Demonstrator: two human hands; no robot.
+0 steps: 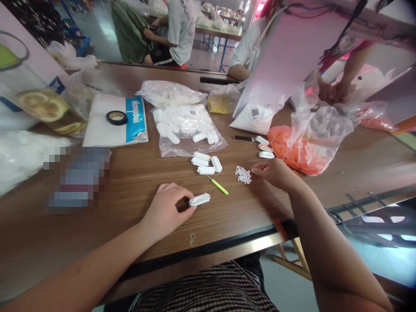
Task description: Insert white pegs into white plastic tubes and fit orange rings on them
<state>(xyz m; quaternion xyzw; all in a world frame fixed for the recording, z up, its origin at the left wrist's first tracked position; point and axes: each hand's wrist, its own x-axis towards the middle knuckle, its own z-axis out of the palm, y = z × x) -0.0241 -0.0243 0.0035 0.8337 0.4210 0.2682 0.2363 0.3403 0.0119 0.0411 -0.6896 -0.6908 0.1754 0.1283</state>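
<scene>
My left hand (172,206) pinches one end of a white plastic connector housing (199,199) between thumb and fingertips; rows of small holes face up. At the right edge of a small heap of tiny white plugs (243,174), my right hand (271,172) has its thumb and fingertips together. Whatever may be between them is too small to make out. Beyond the held housing lie several more white housings (206,170), with a green-handled pick (219,186) just in front of them. Farther right are a few more housings (266,154), one with an orange strip.
Clear bags of white parts (191,123) stand at the back, beside a bag of yellow parts (222,102). An open bag of orange parts (292,149) is right. Black tape (117,118) rests on a notebook (97,130); a lemon drink jug (42,106) stands left. Other people sit beyond.
</scene>
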